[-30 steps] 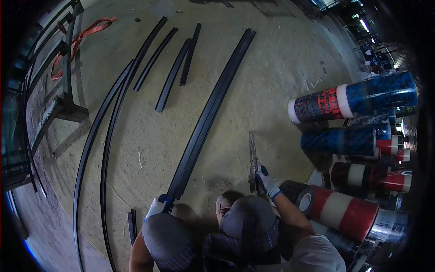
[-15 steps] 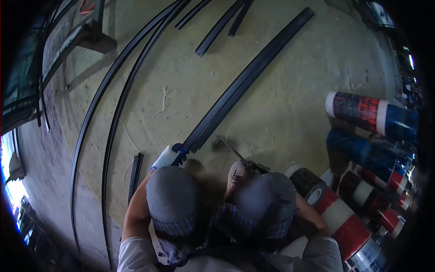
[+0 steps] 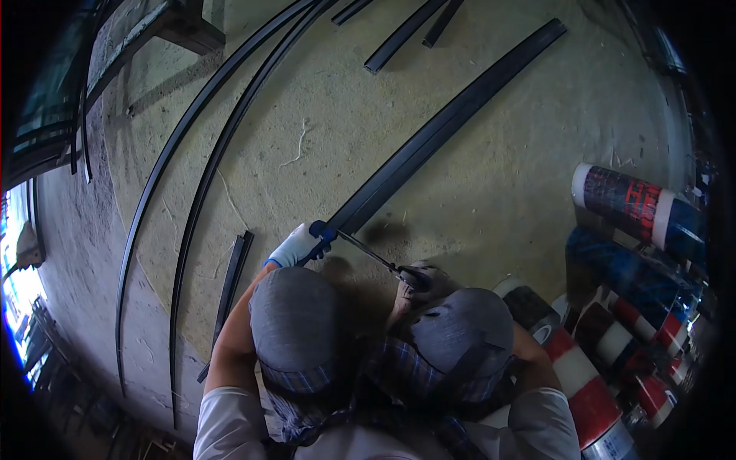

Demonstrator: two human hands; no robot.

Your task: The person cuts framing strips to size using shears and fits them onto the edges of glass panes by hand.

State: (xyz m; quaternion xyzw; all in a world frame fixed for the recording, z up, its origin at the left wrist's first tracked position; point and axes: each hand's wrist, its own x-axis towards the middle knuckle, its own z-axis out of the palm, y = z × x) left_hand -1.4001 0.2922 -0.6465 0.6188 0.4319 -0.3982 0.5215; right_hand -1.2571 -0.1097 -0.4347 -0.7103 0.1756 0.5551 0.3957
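In the head view, gripping the near end of a long black strip point(image 3: 429, 142) with the left hand point(image 3: 301, 244), gloved and clamped round it; hands apart, with a thin tool point(image 3: 368, 251) spanning the gap. Right hand point(image 3: 416, 278) at the handle end, dark and partly behind the right knee point(image 3: 460, 326), so impossible to tell how firmly closed. Best, as a judgement, to pin the strip flat, hold the tool steady from the right, and keep left fingers clear of the tip just beside the glove; contact there too small to confirm. Strip dull black, narrow, lined lengthwise, slightly bowed in this lens, running across dusty floor point(image 3: 498, 199) toward far right.
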